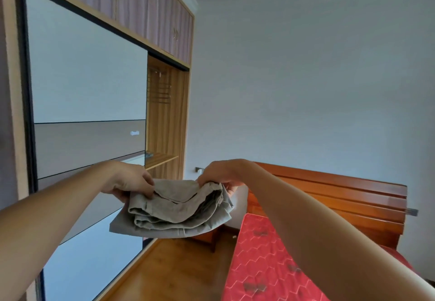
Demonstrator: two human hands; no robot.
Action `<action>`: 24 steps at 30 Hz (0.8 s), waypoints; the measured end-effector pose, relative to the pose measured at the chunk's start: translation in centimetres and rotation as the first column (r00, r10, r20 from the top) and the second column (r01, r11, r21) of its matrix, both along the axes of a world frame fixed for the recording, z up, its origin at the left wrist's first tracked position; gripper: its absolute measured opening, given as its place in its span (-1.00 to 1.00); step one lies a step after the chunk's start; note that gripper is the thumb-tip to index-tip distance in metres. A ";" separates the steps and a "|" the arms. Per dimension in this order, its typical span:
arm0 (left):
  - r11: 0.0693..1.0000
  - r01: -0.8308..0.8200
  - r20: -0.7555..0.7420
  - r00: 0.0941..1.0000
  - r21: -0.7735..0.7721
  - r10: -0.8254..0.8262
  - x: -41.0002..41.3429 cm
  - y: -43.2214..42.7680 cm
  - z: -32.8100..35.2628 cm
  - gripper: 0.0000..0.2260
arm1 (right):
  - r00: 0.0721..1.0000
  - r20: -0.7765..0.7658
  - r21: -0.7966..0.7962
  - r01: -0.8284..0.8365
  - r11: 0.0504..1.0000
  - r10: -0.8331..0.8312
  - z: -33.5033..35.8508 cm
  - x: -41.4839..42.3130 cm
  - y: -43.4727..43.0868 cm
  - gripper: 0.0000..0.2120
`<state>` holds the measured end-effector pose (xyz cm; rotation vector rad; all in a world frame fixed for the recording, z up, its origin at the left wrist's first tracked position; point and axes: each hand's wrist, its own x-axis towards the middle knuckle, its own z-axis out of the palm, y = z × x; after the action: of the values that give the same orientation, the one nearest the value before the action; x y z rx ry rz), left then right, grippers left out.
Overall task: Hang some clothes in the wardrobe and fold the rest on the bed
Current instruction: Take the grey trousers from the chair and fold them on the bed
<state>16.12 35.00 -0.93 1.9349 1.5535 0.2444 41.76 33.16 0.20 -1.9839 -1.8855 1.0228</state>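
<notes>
A folded beige garment (174, 211) hangs in the air in front of me, above the wooden floor between wardrobe and bed. My left hand (128, 180) grips its left edge, thumb on top. My right hand (222, 174) pinches its upper right corner. The wardrobe (89, 84) stands at the left with its grey sliding door mostly closed; an open wooden compartment (167, 112) shows at its right end, with empty hangers (159, 88) on a rail. The bed (266, 263), with a red patterned mattress, lies at the lower right.
A reddish wooden headboard (329, 197) stands against the white wall at the right. A small wooden bedside table (207, 237) sits behind the garment. Wooden floor (174, 270) runs between wardrobe and bed. Upper cupboards (141, 1) top the wardrobe.
</notes>
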 end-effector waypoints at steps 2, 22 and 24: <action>1.000 -0.007 -0.021 1.000 0.011 0.007 -4.4 0.5 0.2 -0.76 | 1.000 -0.024 -0.002 -0.006 1.000 0.006 -0.2 -4.1 0.6 -0.77; 0.995 0.081 -0.006 0.997 0.054 -0.081 -19.4 6.9 0.7 -0.79 | 0.996 -0.039 0.003 0.085 0.996 -0.085 0.6 -18.9 5.5 -0.60; 0.995 0.086 -0.005 0.996 0.058 -0.086 -19.8 8.5 0.5 -0.76 | 0.994 -0.049 0.003 0.093 0.996 -0.093 0.4 -19.3 7.0 -0.60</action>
<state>-3.70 43.52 -0.42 2.0427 1.4757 0.2530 22.51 40.19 0.59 -2.0047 -1.7515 1.0305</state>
